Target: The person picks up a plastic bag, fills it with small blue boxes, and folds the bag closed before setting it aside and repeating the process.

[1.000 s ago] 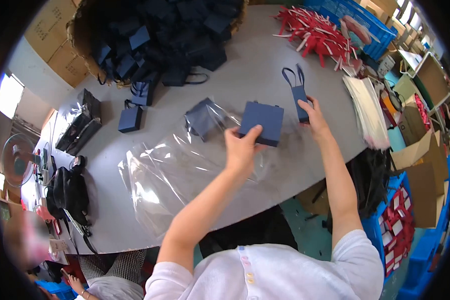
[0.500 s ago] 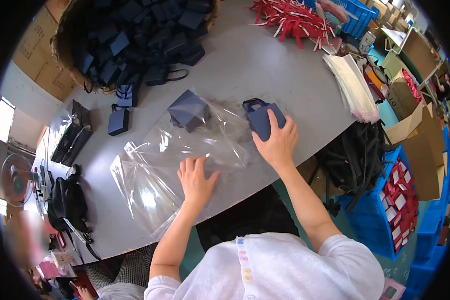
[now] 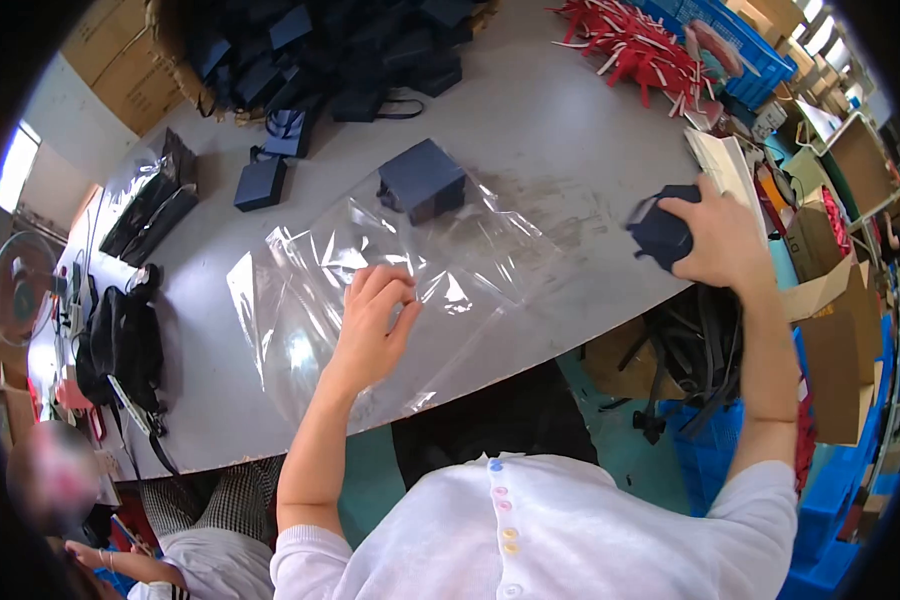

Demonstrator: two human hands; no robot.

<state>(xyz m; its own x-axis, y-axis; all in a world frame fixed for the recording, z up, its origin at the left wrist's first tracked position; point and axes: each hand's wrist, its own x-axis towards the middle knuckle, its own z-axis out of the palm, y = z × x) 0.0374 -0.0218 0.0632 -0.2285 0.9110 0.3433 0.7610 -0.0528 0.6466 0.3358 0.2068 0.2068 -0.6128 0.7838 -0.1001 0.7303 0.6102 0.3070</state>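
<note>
My right hand [image 3: 725,235] is closed round a dark blue box [image 3: 665,228] with a dark ribbon, at the right edge of the grey table. My left hand [image 3: 375,315] rests on a large clear plastic bag [image 3: 440,270], its fingers bent and slightly apart. Another dark blue box [image 3: 422,180] lies in or under the far part of the clear bag; which of the two I cannot tell.
Many dark boxes fill a round basket [image 3: 165,50] at the back left. Two small blue boxes [image 3: 260,184] sit before it. Red ribbons [image 3: 650,55] lie at the back right. A co-worker [image 3: 210,550] sits at the lower left.
My right hand has moved right with the blue box, away from the bag. My left hand has shifted slightly over the plastic. The whole view has shifted too.
</note>
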